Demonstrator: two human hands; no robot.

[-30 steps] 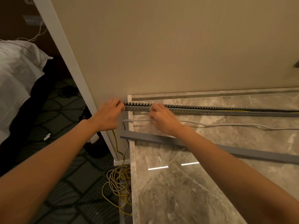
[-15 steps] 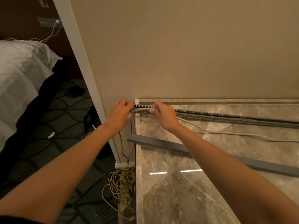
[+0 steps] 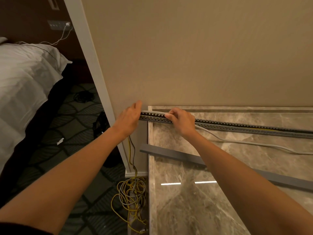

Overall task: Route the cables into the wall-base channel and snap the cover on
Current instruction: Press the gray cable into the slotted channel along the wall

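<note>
A grey slotted channel (image 3: 237,127) runs along the foot of the beige wall on a marble surface (image 3: 194,200), with dark and yellow cables inside it. A light grey cable (image 3: 254,145) trails over the marble from the right and lies across the channel's left end. My right hand (image 3: 181,120) pinches this cable at the channel top. My left hand (image 3: 129,118) holds the cable's end at the channel's left tip. The flat grey cover strip (image 3: 174,155) lies loose on the marble, nearer me than the channel and partly under my right forearm.
A tangle of yellow and grey cables (image 3: 132,199) lies on the patterned carpet at the wall corner. A white door frame (image 3: 94,65) stands left of the wall. A bed with white linen (image 3: 25,85) fills the far left.
The light grey cable's left part has been lifted off the marble up onto the channel's left end. Both hands rose with it and the camera view shifted left.
</note>
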